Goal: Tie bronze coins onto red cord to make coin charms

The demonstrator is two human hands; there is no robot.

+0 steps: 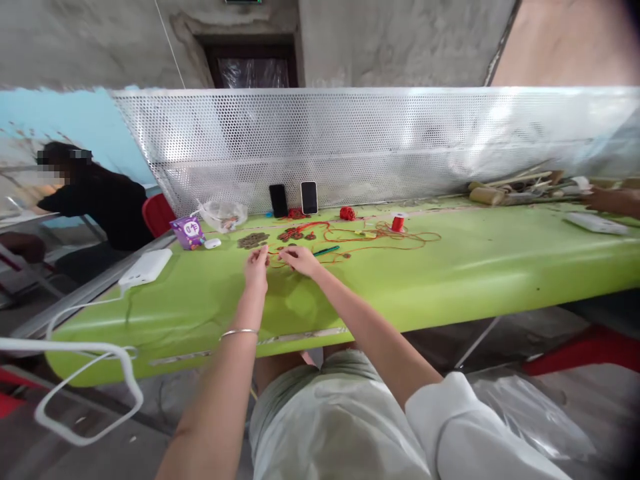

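Both hands work close together over the green table [440,267]. My left hand [257,267] is closed in a pinch on a thin red cord [273,253]. Beside it, my right hand [300,259] is also closed, its fingertips on the same cord; the exact grip is too small to make out. Just beyond my hands lie a pile of dull coin-like discs [253,240] and darker discs with red cords [295,233]. A teal pen-like tool [327,251] lies right of my right hand. Loose red cord runs right to a spool of red cord [398,223].
Two phones [309,198] lean against the perforated metal screen [350,133]. Left are a purple packet [188,233], a clear plastic bag [223,215] and a white power bank [146,267] with a cable. Sticks [520,183] lie far right near another person's hand [607,199]. A person sits left.
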